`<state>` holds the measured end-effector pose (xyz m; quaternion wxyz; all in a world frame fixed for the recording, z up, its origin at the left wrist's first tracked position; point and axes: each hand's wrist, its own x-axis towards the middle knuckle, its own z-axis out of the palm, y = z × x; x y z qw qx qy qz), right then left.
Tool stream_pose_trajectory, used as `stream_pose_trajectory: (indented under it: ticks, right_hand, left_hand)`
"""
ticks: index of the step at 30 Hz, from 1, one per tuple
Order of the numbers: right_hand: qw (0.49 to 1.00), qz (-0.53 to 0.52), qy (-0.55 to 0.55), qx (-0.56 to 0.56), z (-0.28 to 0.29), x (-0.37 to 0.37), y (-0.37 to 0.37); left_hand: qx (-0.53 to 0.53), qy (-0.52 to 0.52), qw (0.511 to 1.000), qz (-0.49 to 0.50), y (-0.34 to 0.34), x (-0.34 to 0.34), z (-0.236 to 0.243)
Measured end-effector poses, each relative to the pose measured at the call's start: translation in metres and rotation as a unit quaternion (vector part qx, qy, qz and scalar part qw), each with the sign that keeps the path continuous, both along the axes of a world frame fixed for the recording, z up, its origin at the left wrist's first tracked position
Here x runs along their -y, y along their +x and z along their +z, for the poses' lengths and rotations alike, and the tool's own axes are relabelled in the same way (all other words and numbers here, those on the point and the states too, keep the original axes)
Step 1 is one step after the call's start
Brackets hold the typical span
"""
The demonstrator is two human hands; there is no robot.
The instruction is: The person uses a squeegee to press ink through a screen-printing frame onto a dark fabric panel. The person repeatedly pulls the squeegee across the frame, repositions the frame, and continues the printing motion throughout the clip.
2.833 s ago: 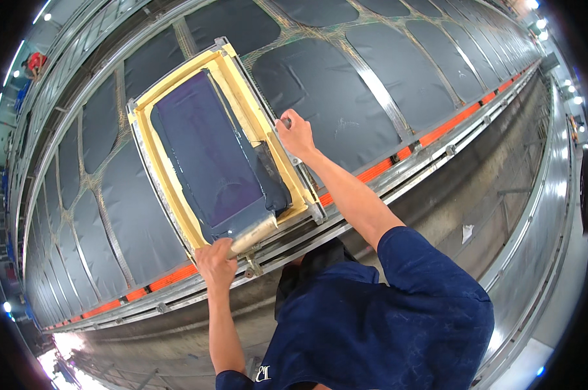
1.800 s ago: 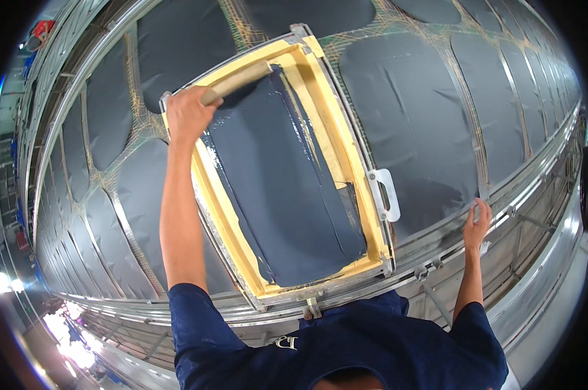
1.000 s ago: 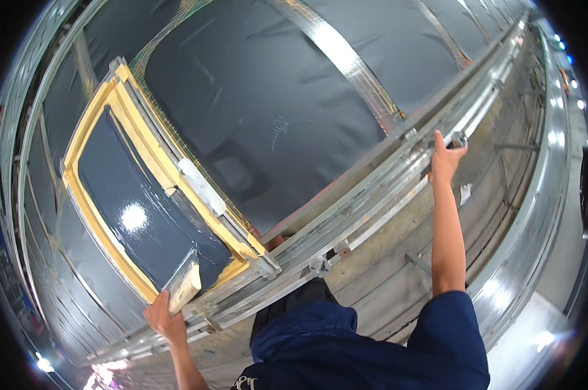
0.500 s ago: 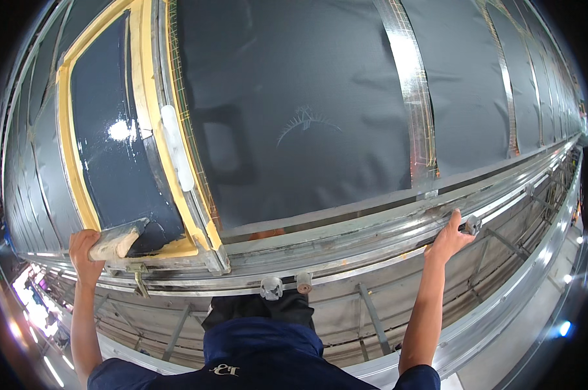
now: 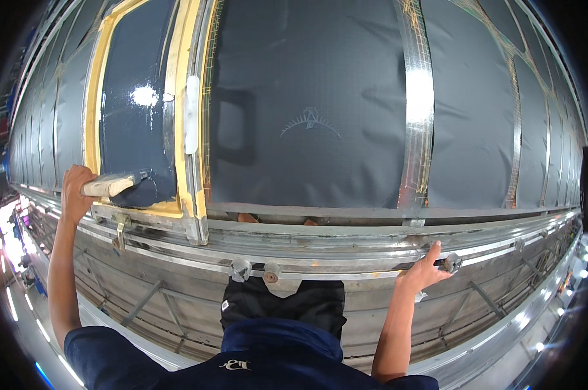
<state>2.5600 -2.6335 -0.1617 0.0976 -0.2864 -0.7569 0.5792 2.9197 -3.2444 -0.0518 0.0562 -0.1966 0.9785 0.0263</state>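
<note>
Compared with about two seconds ago, your left hand has brought the squeegee from the far end of the yellow-edged frame to its near end. Your hands are well apart. The left is clamped around the squeegee's left end, at the frame's near left corner, and the blade reaches right, over the dark paint. Your right hand lies on the metal rail at the near right, thumb pointing away from you, just beside a round knob; you can't tell here whether its fingers close around anything. The frame sits at the left, with a white handle along its right side. Right of it lies a dark sheet bearing a pale drawing, and a shiny strip runs near to far beyond the sheet's right edge.
</note>
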Motion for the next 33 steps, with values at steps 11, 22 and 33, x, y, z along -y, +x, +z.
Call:
stream_pose_trajectory:
  ticks: [11, 22, 33]
  right_hand:
    - [0.998, 0.028, 0.047, -0.007, -0.002, -0.006, 0.005]
    - [0.998, 0.009, 0.036, 0.042, 0.009, 0.006, 0.004]
    - [0.999, 0.045, 0.029, 0.001, 0.003, -0.001, 0.004]
  left_hand:
    - [-0.004, -0.033, 0.999, 0.038, 0.004, -0.016, -0.002]
    - [0.001, -0.011, 0.999, 0.043, 0.003, -0.01, -0.001]
    - [0.01, -0.014, 0.999, 0.046, 0.005, -0.009, -0.004]
